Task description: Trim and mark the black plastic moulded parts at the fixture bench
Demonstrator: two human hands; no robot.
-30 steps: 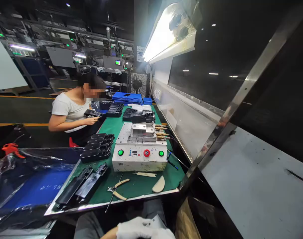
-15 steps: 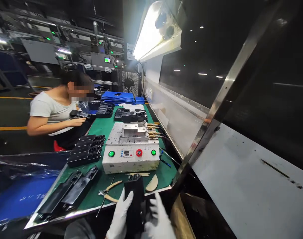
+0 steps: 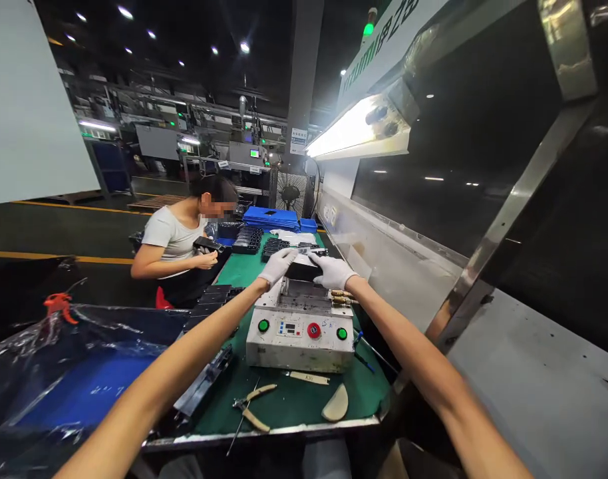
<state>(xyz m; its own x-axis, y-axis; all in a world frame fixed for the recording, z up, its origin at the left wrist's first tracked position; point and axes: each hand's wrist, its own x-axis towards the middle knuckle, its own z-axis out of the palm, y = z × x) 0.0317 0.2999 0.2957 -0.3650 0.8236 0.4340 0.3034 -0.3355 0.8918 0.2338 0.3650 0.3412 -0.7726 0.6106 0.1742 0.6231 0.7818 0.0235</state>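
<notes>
Both my hands wear white gloves and reach forward over the white machine [image 3: 299, 352], which has green buttons and a red button on its front. My left hand [image 3: 278, 267] grips the left end of a black plastic part [image 3: 304, 269]. At the part's right end, my right hand [image 3: 331, 269] has its fingers closed on it. The part lies crosswise at the metal block on top of the machine; whether it is seated there is hidden. Brass hose fittings [image 3: 341, 297] stick out beside my right wrist.
Nippers [image 3: 254, 407], a flat strip [image 3: 308, 378] and a half-round piece [image 3: 336, 403] lie at the green table's front. More black parts [image 3: 204, 386] lie at left, partly behind my left arm. A co-worker [image 3: 171, 243] sits at left. A lamp [image 3: 358, 126] hangs overhead.
My hands have moved from the table's front edge forward onto the machine's top, taking the black part with them. The part has turned from upright to crosswise. My view has shifted left.
</notes>
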